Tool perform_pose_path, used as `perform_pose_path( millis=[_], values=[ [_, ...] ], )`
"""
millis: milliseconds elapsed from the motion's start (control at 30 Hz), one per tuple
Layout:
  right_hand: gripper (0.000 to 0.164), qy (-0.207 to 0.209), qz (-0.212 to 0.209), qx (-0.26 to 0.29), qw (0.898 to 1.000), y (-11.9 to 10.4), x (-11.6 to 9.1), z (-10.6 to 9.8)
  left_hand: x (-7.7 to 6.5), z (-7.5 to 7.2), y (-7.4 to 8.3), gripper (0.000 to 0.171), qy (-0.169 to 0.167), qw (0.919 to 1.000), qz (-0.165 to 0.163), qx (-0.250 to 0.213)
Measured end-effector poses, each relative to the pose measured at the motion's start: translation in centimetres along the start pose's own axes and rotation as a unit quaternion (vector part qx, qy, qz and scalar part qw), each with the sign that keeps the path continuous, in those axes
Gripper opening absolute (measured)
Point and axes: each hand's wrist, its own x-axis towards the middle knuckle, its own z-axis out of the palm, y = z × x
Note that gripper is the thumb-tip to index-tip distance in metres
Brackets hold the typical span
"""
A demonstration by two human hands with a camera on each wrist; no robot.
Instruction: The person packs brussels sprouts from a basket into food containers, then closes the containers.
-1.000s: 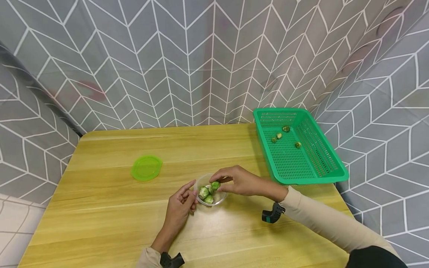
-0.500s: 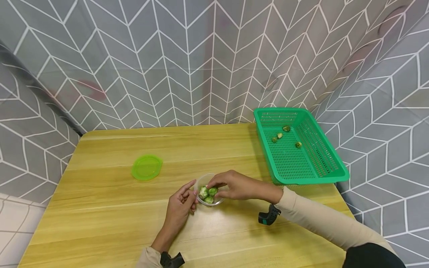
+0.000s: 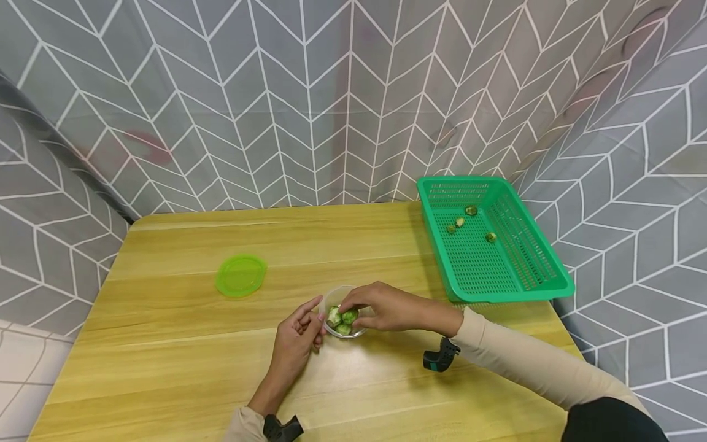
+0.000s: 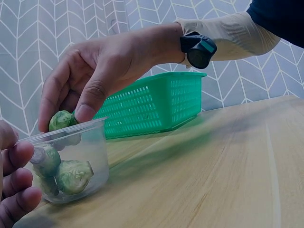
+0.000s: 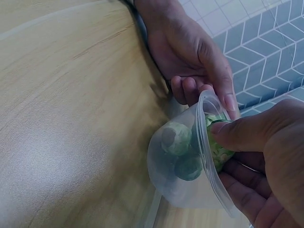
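A clear plastic container (image 4: 98, 156) stands on the wooden table, with several Brussels sprouts (image 4: 73, 176) inside. My left hand (image 3: 293, 345) steadies it from the left, thumb and fingers at its rim and wall. Over the opening, my right hand (image 3: 389, 307) pinches another Brussels sprout (image 4: 61, 120) between thumb and fingers, about level with the rim. The right wrist view shows the right thumb (image 5: 244, 132) lying over this sprout, partly covering it.
A green perforated basket (image 3: 513, 298) sits at the table's back right, holding several small sprouts (image 3: 491, 237). Left of the container lies a lime-green lid (image 3: 241, 276). Patterned curtains (image 3: 331, 123) hang behind and beside the table (image 3: 166, 344).
My right hand has lowered the sprout into the container's opening, moving slightly left and down. The left hand stays at the container.
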Motion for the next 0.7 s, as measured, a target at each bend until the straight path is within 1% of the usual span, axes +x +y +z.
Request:
perform_pose_path(
  millis=[167,333,567,700],
  values=[
    [0.032,0.003,-0.012,-0.007,1.000,-0.01,-0.01,-0.05,0.02,-0.04,-0.03,0.043,0.002,1.0000,-0.001,0.002],
    [0.031,0.012,-0.027,-0.013,0.999,0.10,-0.11,0.00,0.02,-0.08,0.04,0.044,-0.004,1.0000,-0.004,0.001],
    [0.030,0.018,-0.020,0.001,1.000,0.17,-0.30,-0.03,-0.01,-0.07,0.19,0.043,-0.007,0.9999,-0.009,-0.008],
    [0.030,0.034,-0.014,0.001,0.999,0.25,-0.56,-0.46,-0.02,-0.07,0.20,0.043,-0.008,0.9999,-0.007,-0.007]
  ],
)
